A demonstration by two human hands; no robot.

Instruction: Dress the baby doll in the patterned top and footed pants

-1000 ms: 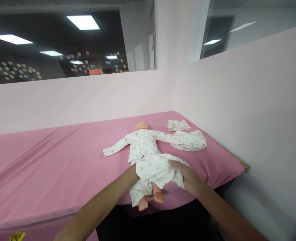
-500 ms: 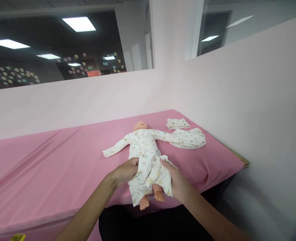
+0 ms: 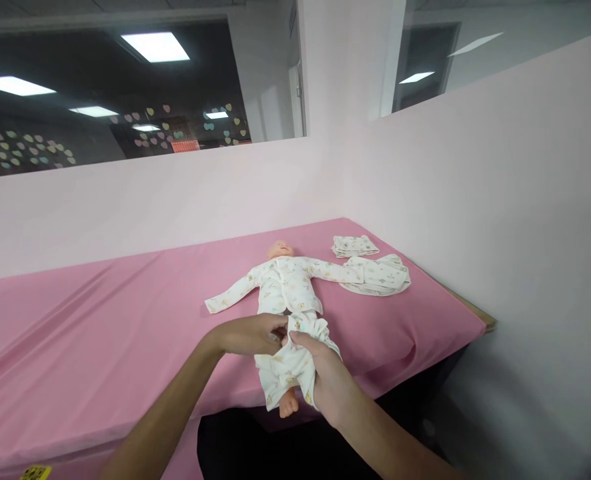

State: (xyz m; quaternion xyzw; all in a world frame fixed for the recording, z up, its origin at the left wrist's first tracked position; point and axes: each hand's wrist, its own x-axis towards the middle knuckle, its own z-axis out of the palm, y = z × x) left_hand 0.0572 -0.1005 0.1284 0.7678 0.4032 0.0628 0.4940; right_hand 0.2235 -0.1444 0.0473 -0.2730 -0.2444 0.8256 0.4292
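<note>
A baby doll (image 3: pixel 280 250) lies on its back, its feet toward me. It wears a white patterned long-sleeved top (image 3: pixel 288 285) with both arms spread. Matching white pants (image 3: pixel 286 373) cover its legs; one bare foot (image 3: pixel 288 404) pokes out at the near end. My left hand (image 3: pixel 258 335) is closed on the waist edge of the pants at the doll's left-hand side in view. My right hand (image 3: pixel 328 377) grips the pants from the other side, thumb on top near the middle. The doll's other foot is hidden behind my right hand.
Pink sheeting (image 3: pixel 125 320) covers the table. Folded patterned cloth (image 3: pixel 354 246) and a second folded white garment (image 3: pixel 378 276) lie at the right, the latter by the doll's sleeve. White walls (image 3: pixel 475 200) with windows border the back and right. The table's near edge is close to my lap.
My right hand has moved left and inward, bringing the pants' fabric toward my left hand. The top's lower hem now shows apart from the pants, and one foot has become hidden.
</note>
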